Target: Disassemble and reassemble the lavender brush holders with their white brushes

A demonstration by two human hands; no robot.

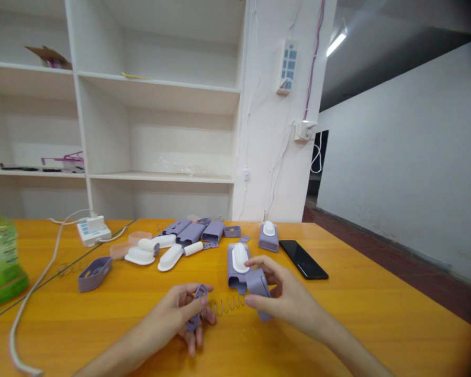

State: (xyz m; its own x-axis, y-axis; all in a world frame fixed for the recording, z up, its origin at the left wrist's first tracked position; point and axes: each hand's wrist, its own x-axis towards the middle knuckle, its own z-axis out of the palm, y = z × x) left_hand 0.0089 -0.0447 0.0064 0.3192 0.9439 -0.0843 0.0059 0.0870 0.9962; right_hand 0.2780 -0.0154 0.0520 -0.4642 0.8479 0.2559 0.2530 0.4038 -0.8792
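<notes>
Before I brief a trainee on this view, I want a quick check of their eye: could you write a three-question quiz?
1. What metal part shows between the left hand and the right hand?
2. True or false: the left hand grips the black smartphone.
3. Fill in: the green-capped bottle stands at the picture's ___ edge.

Key: 1. a coil spring; 2. false, it holds a purple oval part; 3. left.

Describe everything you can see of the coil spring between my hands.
The coil spring is thin, metallic-looking wire wound in open, well-spaced loops. It stretches roughly sideways, from near the fingers of your left hand toward the thumb of your right hand. I can't tell whether either hand touches it, or whether it rests on the orange table.
</notes>
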